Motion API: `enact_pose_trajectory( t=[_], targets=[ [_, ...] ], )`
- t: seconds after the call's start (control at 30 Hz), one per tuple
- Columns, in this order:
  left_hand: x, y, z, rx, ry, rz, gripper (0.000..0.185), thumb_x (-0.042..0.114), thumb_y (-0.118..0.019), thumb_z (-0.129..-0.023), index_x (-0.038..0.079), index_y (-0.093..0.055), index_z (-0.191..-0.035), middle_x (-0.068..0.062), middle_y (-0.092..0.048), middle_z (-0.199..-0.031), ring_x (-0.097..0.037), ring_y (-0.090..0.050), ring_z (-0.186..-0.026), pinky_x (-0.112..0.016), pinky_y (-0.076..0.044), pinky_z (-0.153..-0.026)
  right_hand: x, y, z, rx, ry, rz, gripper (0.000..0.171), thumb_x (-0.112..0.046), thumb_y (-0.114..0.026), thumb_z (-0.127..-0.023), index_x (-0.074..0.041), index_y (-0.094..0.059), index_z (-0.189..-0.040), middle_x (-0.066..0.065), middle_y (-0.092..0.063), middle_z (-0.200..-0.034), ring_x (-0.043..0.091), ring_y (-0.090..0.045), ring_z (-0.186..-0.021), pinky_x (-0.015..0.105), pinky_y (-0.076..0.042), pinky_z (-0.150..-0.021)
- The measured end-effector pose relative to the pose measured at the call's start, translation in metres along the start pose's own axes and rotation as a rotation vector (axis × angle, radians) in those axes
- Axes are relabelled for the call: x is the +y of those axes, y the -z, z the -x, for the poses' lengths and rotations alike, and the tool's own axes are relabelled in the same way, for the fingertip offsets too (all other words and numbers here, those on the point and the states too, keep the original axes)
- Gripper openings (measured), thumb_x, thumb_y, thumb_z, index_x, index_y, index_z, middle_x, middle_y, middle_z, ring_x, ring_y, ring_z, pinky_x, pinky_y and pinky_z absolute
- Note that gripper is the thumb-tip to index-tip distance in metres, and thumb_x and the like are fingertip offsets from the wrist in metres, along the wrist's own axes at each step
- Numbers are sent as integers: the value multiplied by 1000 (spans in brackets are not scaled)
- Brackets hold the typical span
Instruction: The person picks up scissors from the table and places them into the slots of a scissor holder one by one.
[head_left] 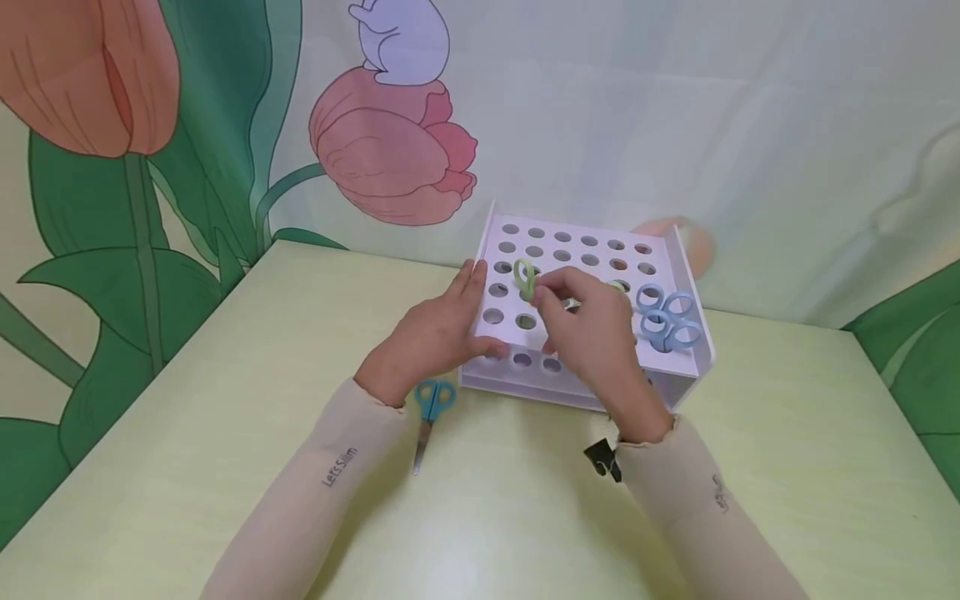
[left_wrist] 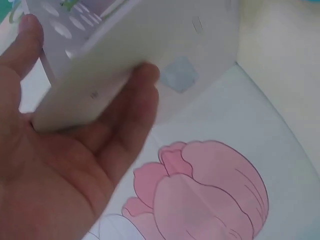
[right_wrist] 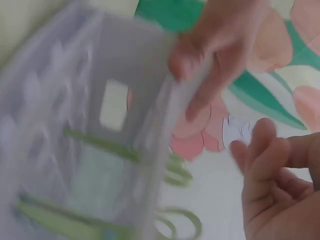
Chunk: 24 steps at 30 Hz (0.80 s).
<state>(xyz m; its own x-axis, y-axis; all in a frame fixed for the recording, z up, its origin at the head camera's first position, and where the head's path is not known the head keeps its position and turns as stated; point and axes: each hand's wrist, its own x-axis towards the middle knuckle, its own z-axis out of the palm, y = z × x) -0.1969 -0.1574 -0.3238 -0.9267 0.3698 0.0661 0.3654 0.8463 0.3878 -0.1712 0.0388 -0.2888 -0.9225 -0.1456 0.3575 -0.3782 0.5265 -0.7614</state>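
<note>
A white rack [head_left: 555,329] with rows of round holes stands on the table. My left hand [head_left: 438,329] grips its left side panel, thumb over the front edge and fingers along the outside, as the left wrist view also shows. Green scissors [head_left: 527,291] stand in a hole, blades down. My right hand [head_left: 592,321] hovers over the rack near their handle. From the right wrist view, its fingers [right_wrist: 267,150] are loosely curled, apart from the green handles and holding nothing. A second green pair [right_wrist: 75,220] hangs in the rack. Two light blue scissors [head_left: 666,318] stand at its right end.
Blue scissors [head_left: 431,406] lie on the table [head_left: 465,517] in front of the rack's left corner. A black clip [head_left: 599,455] lies by the right sleeve, partly hidden. Behind the rack hangs a curtain [head_left: 600,125] printed with tulips.
</note>
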Motion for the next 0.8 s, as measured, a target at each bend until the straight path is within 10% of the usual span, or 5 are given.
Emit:
enact_pose_trajectory(
  t=[0.17,0.47,0.8],
  targets=[
    [-13,5,2,-19,-76,42,84,42,-54,-105,5,-5,-162,-17,-5,-167,-34,-44,-139,-44,-39,-108,12,-17,26,-142,24,-201,11,-8,-63,-99,-5,-73,-100,8,-70,-78,27,-59,-46,30,-45,-42],
    [-25,3,3,70,-167,62,70,28,-50,-107,6,-13,-162,-18,-16,-165,-31,-64,-108,-41,-47,-94,33,-70,42,-408,-85,-197,15,-6,-61,-98,1,-74,-102,11,-70,-78,18,-61,-46,34,-51,-47],
    [-30,0,-2,73,-156,138,77,30,-53,-105,4,-9,-162,-12,-48,-150,-20,-62,-91,-36,-47,-90,54,-107,31,-698,-126,-71,61,-7,-66,-97,-4,-44,-153,10,-59,-57,18,-53,-35,33,-48,-39]
  ],
)
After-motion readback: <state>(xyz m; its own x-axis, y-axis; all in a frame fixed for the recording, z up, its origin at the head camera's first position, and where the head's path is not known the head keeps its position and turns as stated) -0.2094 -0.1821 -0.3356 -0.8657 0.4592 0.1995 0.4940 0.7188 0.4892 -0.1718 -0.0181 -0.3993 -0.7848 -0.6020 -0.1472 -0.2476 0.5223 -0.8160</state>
